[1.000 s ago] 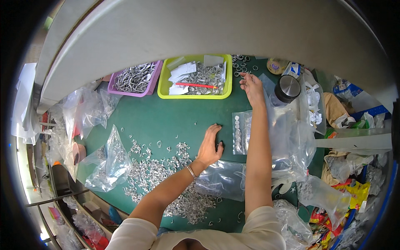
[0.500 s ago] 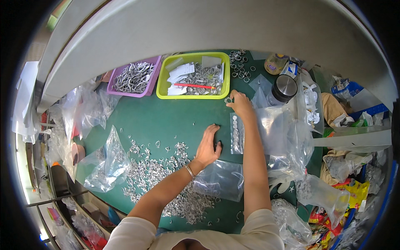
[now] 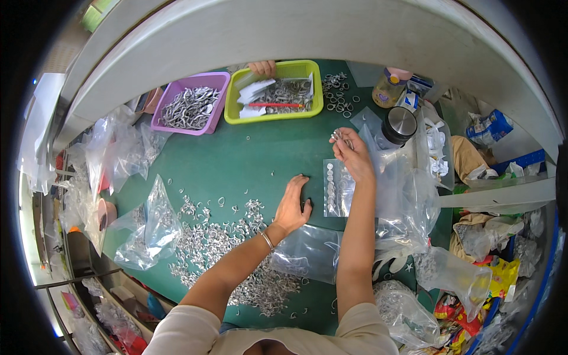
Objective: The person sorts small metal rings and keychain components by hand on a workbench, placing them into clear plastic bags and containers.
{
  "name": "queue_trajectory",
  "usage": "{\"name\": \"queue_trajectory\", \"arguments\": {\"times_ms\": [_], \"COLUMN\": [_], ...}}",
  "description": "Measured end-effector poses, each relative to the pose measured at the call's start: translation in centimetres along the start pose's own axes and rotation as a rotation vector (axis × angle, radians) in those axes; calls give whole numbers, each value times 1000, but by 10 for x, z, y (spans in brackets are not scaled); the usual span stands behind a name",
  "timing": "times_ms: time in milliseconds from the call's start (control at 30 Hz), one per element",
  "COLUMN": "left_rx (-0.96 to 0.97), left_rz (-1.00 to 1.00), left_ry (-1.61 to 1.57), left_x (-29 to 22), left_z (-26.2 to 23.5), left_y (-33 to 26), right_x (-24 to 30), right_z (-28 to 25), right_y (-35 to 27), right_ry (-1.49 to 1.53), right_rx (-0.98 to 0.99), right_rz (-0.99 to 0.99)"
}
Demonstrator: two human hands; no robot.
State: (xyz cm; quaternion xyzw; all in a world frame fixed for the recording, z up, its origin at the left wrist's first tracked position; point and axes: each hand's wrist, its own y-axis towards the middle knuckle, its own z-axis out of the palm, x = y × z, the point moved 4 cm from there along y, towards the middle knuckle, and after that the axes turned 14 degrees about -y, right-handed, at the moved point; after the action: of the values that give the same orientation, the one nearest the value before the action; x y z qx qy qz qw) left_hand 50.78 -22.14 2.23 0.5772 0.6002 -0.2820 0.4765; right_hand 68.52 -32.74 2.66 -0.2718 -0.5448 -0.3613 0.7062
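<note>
My left hand (image 3: pixel 292 204) lies on the green tabletop (image 3: pixel 236 157), fingers stretched out and holding nothing, beside a large heap of small silver rings (image 3: pixel 260 290). My right hand (image 3: pixel 353 155) is raised off to the right, its fingers curled around a few silver rings (image 3: pixel 338 136); how many is hidden. Below it lies a clear bag with a row of round silver pieces (image 3: pixel 330 183), partly covered by my right forearm. An empty-looking clear plastic bag (image 3: pixel 307 254) is spread flat between my forearms.
At the back stand a purple basket (image 3: pixel 223 100) of silver pieces and a yellow-green basket (image 3: pixel 260 117) with rings, papers and a red pencil. Another person's hand (image 3: pixel 262 68) grips its far rim. Loose rings (image 3: pixel 340 100), a black-lidded jar (image 3: pixel 401 124) and plastic bags (image 3: pixel 408 195) line the right.
My right hand has drawn back slightly and right, its fingers now curled around the rings. Another person's hand has appeared on the yellow-green basket, which has shifted away. My left hand stays put.
</note>
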Motion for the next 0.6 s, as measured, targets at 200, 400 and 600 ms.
{"name": "queue_trajectory", "arguments": {"times_ms": [200, 400, 600], "left_rx": [-2, 0, 2], "left_rz": [-5, 0, 6], "left_ry": [4, 10, 21], "left_x": [1, 0, -2], "left_z": [1, 0, 0], "left_y": [0, 0, 1], "right_x": [6, 5, 8], "right_z": [3, 13, 22], "right_y": [-4, -3, -3], "right_ry": [258, 752, 1185], "right_rx": [94, 23, 51], "right_rz": [-77, -6, 20]}}
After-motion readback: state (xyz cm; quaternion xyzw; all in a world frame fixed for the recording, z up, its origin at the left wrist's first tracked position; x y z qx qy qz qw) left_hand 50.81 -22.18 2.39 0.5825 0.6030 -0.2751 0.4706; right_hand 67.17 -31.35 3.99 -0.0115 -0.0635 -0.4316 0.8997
